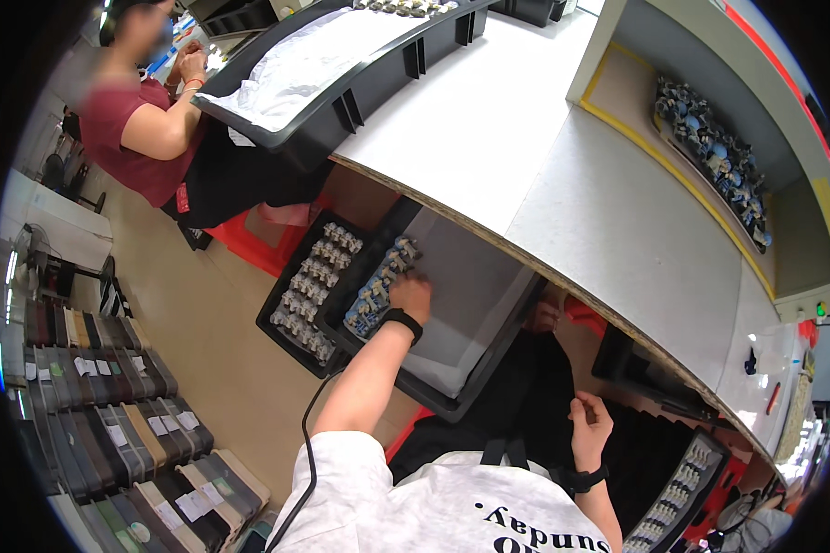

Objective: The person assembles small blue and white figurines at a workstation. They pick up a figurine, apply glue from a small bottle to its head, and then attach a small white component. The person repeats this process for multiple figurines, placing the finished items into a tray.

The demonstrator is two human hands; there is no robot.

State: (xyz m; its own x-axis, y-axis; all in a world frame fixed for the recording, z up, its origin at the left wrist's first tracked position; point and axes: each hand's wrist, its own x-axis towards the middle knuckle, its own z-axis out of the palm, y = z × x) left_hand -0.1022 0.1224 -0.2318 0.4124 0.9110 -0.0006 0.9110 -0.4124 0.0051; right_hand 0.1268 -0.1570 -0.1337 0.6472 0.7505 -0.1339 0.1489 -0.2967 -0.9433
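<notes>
My left hand reaches down into a black tray lined with a grey sheet. Its fingers curl in beside rows of small blue-and-beige figure-like pieces along the tray's left side. The fingertips are hidden, so I cannot make out what they grip. My right hand hangs in the air above my dark-clothed lap, to the right of the tray. Its fingers are loosely bent and apart, with nothing visible in them.
A second black tray with rows of grey pieces stands left. The white worktable's edge overhangs the lined tray. A heap of blue-grey pieces sits in a bay. Another person sits at upper left; stacked bins stand lower left.
</notes>
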